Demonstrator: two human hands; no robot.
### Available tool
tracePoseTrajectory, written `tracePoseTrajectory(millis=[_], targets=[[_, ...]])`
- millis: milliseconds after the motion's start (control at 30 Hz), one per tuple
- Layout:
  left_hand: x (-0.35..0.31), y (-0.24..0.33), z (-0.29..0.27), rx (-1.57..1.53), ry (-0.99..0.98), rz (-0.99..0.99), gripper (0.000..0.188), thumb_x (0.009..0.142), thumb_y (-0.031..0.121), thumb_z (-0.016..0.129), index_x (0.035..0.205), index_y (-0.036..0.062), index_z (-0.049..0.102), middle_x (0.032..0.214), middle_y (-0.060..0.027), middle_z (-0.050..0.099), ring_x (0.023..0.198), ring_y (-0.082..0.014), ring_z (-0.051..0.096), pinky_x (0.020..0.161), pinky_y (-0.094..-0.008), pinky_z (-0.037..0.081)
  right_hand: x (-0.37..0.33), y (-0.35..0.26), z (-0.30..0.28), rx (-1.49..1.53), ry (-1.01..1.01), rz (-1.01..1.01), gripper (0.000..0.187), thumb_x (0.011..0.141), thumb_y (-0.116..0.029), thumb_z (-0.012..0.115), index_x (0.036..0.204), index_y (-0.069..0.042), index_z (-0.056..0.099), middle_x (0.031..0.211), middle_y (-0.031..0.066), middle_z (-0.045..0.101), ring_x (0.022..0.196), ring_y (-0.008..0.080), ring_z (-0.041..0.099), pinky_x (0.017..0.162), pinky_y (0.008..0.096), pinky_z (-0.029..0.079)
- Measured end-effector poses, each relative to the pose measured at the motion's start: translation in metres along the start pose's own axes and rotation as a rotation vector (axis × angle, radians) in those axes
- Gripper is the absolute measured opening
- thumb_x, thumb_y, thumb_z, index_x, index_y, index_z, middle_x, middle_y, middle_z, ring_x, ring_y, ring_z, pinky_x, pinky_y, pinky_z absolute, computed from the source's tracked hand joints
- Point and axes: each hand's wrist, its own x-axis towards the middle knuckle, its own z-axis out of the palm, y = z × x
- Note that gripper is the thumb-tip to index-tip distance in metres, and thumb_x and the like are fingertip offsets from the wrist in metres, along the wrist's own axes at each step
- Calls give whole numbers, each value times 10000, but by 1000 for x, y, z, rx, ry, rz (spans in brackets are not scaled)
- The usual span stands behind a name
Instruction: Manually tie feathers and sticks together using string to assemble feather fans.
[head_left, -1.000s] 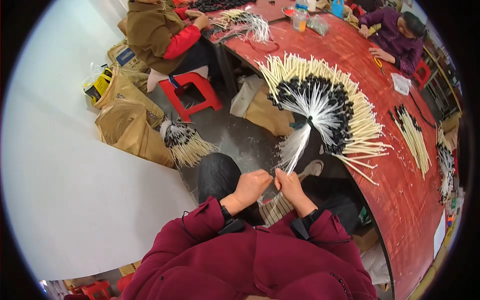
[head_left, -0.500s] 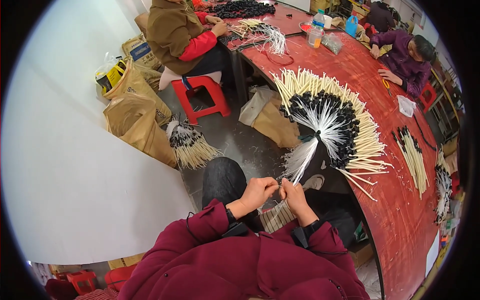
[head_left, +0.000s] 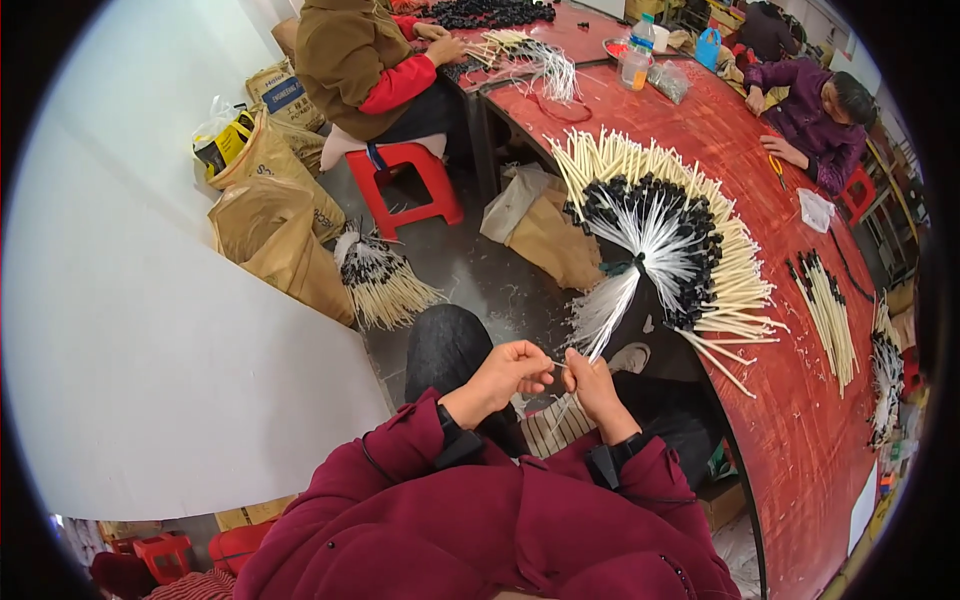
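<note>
A big bundle of thin white strands (head_left: 604,312), tied at a dark knot, hangs over the table's near edge. From the knot it fans out into black fittings (head_left: 712,262) and cream-coloured tubes or sticks (head_left: 742,290). My right hand (head_left: 594,387) is closed at the low end of the strands, thumb and finger pinched. Slightly apart, to its left, my left hand (head_left: 512,376) pinches a thin white strand that spans the gap between both hands. The strand's far ends are hidden by my fingers.
The red table (head_left: 800,440) curves along my right, with a smaller tube bundle (head_left: 828,320) on it. A red stool (head_left: 405,190) bears a seated person at the far left; another person sits across the table. Sacks (head_left: 270,235) and a floor bundle (head_left: 385,280) stand left.
My left hand has drawn a little away from the right hand, and its fingers have opened out somewhat. The right hand and the big bundle have barely moved.
</note>
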Motion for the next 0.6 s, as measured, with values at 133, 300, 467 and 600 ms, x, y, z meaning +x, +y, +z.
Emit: tracePoseTrajectory(millis=[133,300,467,600], targets=[[2,-3,-13,46,39,37,90,861,118,625,877,41,582,814,-54,643,685,-128,619,598,-246,509,5,-9,0,-95,-48,-80,523,962,-296,383,490,-73,421,457,17,425,461,126,424,491,278,343],[-7,9,-9,-3,78,-6,119,885,171,600,889,53,584,801,-35,632,671,-121,606,580,-239,497,6,-10,-2,10,-51,4,523,969,-247,379,473,-82,392,450,15,402,459,120,399,497,272,337],[-11,22,1,148,80,-27,160,896,221,591,867,63,590,768,-17,620,629,-94,586,537,-211,467,3,-17,-1,140,-101,0,525,970,-236,382,467,-86,370,452,13,383,461,113,382,500,265,329],[-4,18,-12,380,-54,9,185,896,242,593,861,60,599,745,-7,612,595,-77,570,498,-195,436,1,-18,1,125,-127,-17,526,970,-233,383,466,-85,360,456,13,373,467,113,380,502,259,326]])
